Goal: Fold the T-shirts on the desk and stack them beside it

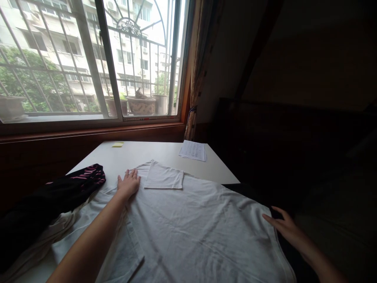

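Note:
A white T-shirt (191,220) lies spread over the table, with one sleeve (165,175) folded flat on top of it. Near the sleeve, my left hand (129,183) rests flat on the shirt's far left edge, its fingers stretched out. At the right, my right hand (284,225) touches the shirt's hem, with thumb and fingers apart; some of its fingers are in shadow. On the left side, the shirt's cloth is bunched and folded under my left forearm.
A black garment with pink lettering (88,175) lies at the table's left. Printed papers (193,151) and a yellow sticky-note pad (118,144) lie on the white table (141,151) at the back. Beyond stand a barred window (118,59) and a tied curtain (194,86). The right side is dark.

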Available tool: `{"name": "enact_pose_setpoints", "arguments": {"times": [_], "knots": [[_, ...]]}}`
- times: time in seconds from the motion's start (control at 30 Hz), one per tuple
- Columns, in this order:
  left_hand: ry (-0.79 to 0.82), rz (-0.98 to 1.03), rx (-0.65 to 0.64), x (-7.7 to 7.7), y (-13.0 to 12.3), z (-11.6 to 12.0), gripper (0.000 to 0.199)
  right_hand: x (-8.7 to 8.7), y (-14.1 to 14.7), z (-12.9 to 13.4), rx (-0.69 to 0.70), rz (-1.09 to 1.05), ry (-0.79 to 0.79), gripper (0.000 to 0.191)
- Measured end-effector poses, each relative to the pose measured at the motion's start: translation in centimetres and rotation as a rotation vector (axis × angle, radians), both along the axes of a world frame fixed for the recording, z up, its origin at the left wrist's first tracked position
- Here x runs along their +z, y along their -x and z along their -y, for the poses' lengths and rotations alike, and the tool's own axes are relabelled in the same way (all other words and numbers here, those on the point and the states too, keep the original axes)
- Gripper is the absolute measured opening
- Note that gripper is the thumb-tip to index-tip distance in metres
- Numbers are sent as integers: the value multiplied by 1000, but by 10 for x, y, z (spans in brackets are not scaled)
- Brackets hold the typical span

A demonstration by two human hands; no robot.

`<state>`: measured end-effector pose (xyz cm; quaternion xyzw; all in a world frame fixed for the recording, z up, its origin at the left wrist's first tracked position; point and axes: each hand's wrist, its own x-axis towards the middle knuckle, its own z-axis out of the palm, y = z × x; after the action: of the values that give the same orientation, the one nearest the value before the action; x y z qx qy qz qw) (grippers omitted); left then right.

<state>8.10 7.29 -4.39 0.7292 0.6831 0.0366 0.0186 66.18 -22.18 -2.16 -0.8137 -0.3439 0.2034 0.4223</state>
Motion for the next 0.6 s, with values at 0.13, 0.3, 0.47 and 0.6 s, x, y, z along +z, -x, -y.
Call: {"name": "enact_pose_setpoints", "arguments": {"times": [0.13, 0.3, 0.47, 0.6], "knots": [[-2, -15, -37, 7, 2, 7, 56, -7, 15, 18, 114, -56, -63, 69], [-120, -84, -207, 11, 30, 39, 55, -4, 10, 12, 116, 106, -78, 54], [-228, -56, -332, -4, 92, 99, 52, -17, -24, -7, 73, 166, -49, 44], [-152, -9, -363, -16, 131, 157, 55, -16, -52, -23, 110, 219, -70, 47]]}}
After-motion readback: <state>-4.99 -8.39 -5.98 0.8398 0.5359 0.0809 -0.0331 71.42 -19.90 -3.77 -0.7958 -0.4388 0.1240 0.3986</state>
